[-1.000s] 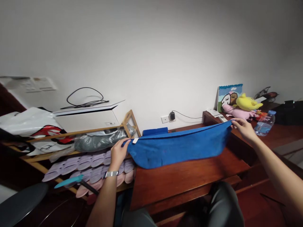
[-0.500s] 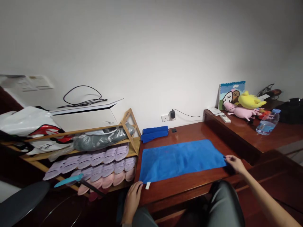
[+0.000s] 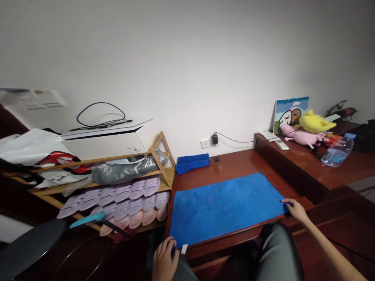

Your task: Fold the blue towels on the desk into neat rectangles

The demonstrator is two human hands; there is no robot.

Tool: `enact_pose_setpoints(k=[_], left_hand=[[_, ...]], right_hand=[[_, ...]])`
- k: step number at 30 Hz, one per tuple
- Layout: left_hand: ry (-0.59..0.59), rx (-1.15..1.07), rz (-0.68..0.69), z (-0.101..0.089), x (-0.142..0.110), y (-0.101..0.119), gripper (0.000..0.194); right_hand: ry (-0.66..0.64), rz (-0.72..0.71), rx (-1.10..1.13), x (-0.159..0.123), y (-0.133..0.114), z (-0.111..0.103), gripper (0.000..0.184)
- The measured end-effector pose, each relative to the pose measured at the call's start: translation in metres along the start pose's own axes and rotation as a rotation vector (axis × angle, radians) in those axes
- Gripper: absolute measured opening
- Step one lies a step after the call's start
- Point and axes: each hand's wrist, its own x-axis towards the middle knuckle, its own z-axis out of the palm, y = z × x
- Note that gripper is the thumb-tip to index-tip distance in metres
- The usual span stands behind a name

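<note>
A blue towel lies spread flat on the dark wooden table. My left hand pinches the towel's near left corner, by its small white tag, at the table's front edge. My right hand pinches the near right corner. Both arms reach in from below.
A folded blue towel lies at the back by a wall socket with charger. A raised desk on the right holds plush toys, a remote and a water bottle. A bamboo rack with several slippers stands left, beside a dark chair seat.
The towel, first held up stretched in the air, has been laid flat on the table and drawn toward the front edge. Both hands came down and toward me with its corners.
</note>
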Motion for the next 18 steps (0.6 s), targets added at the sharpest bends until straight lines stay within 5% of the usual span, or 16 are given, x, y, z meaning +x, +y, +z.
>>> enact_pose_setpoints(k=[5, 10, 14, 18], left_hand=[[0.003, 0.014, -0.03, 0.001, 0.006, 0.001, 0.029], [0.036, -0.015, -0.009, 0.008, 0.047, -0.002, 0.033], [-0.017, -0.077, 0.039, 0.02, 0.106, -0.002, 0.038], [-0.155, -0.042, 0.012, 0.041, 0.166, 0.0, 0.042]], right_hand=[[-0.006, -0.1, -0.32, -0.017, -0.006, 0.004, 0.035], [-0.01, -0.178, -0.718, -0.032, -0.024, 0.0, 0.037], [-0.049, -0.354, -0.713, -0.026, -0.08, 0.015, 0.039], [-0.18, -0.524, -0.473, -0.02, -0.164, 0.071, 0.044]])
